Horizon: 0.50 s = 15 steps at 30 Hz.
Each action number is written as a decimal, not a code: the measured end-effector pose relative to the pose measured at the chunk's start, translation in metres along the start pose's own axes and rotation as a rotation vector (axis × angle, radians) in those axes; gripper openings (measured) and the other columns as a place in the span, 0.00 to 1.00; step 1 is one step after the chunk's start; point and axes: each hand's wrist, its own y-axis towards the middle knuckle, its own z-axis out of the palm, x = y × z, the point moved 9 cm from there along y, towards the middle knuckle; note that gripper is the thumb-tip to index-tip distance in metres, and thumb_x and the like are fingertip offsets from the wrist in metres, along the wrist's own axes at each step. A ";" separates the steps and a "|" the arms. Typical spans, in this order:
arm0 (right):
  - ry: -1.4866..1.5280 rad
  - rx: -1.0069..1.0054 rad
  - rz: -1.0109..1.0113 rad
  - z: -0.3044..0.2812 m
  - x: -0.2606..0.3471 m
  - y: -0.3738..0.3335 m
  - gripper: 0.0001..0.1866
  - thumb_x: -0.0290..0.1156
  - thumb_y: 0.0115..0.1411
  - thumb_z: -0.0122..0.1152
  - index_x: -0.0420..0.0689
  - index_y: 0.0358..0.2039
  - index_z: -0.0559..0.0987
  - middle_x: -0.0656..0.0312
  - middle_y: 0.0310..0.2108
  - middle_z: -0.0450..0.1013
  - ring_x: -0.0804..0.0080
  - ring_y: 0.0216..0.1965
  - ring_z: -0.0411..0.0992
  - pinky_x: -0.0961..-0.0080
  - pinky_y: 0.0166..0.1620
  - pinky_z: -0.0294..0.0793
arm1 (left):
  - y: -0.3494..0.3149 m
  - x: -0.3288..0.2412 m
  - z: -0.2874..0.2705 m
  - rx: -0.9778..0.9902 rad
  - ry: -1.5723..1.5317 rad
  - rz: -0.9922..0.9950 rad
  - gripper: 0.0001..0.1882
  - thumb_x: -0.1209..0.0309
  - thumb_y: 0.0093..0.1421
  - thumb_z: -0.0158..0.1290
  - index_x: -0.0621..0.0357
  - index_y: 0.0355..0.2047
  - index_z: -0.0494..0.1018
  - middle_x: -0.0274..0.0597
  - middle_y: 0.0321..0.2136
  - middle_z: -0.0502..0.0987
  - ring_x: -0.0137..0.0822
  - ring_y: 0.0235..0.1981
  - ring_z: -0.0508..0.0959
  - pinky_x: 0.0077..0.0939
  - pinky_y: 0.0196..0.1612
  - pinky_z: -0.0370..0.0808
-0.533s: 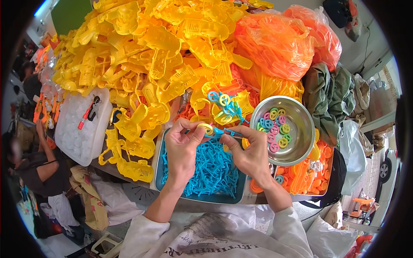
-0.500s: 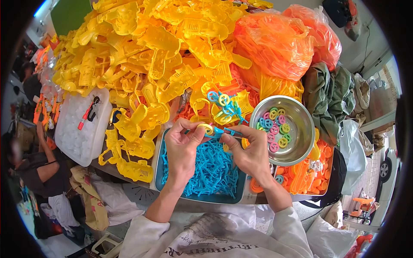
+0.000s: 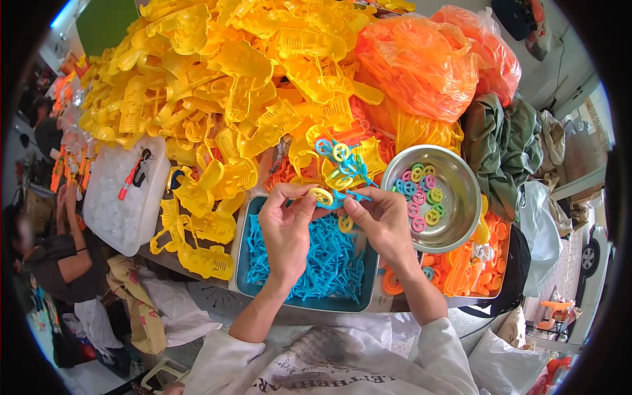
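Above a tray [image 3: 370,289] of thin blue plastic sticks [image 3: 322,263], my two hands meet. My left hand [image 3: 288,230] pinches a yellow spoked plastic wheel [image 3: 321,196] between thumb and fingertips. A small blue plastic stick [image 3: 355,196] is gripped by my right hand [image 3: 380,227], its inner end beside the wheel; whether the two are joined I cannot tell. Another yellow wheel [image 3: 345,224] shows just below my right fingertips. Beyond the hands, blue sticks with wheels on them [image 3: 349,164] lie on the yellow parts.
A metal bowl [image 3: 464,227] with several coloured wheels stands right of my hands. Yellow plastic shells [image 3: 224,66] pile up behind. At left is a white tub [image 3: 99,217] with a red-handled tool [image 3: 124,191]; at right, orange parts [image 3: 461,276]. Another person [image 3: 66,250] is at far left.
My left hand has shifted slightly right, and the wheel tilts to show more of its face. My right fingers have closed in around the blue stick.
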 end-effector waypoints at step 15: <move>0.198 -0.047 0.055 0.002 -0.010 0.001 0.13 0.33 0.63 0.59 0.35 0.38 0.79 0.59 0.30 0.79 0.79 0.31 0.75 0.83 0.37 0.73 | -0.007 -0.012 0.008 -0.012 0.145 0.219 0.04 0.80 0.62 0.53 0.67 0.35 0.68 0.43 0.34 0.74 0.32 0.37 0.79 0.28 0.42 0.82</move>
